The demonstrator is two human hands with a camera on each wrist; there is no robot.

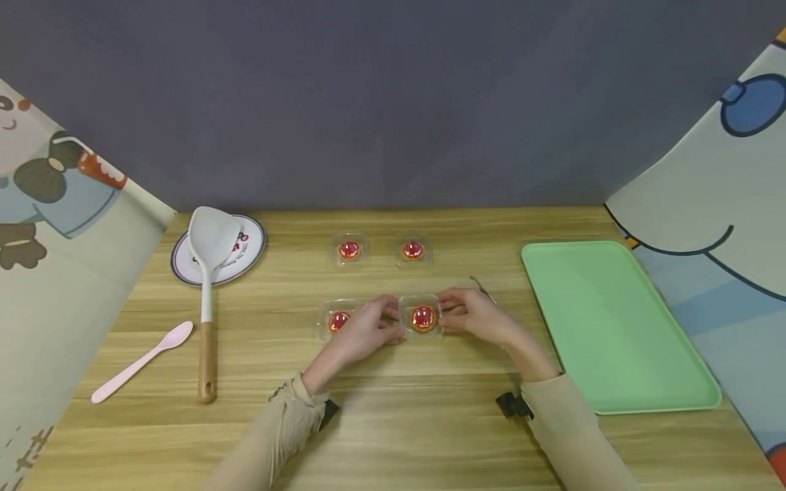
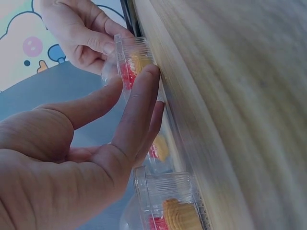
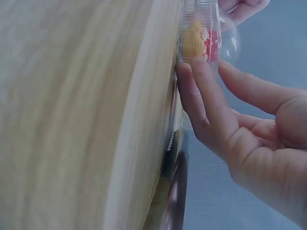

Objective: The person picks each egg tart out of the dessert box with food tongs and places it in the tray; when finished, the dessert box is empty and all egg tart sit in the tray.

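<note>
A clear plastic box (image 1: 420,301) with a red-topped tart (image 1: 424,318) inside is between my two hands, low over the wooden table or on it. My left hand (image 1: 367,331) pinches its left side with thumb and fingers, as the left wrist view shows. On the opposite side, my right hand (image 1: 481,318) does the same, its fingertips at the box edge in the right wrist view. Another boxed tart (image 1: 338,321) lies just left, partly covered by my left hand. Two more boxed tarts (image 1: 349,250) stand in a row farther back.
At the left, a white spatula (image 1: 207,341) with a wooden handle lies across a plate (image 1: 254,249), beside a pink spoon (image 1: 138,365). A green tray (image 1: 620,327) fills the right side. Behind my right hand, a thin serrated object (image 3: 173,143) is mostly hidden.
</note>
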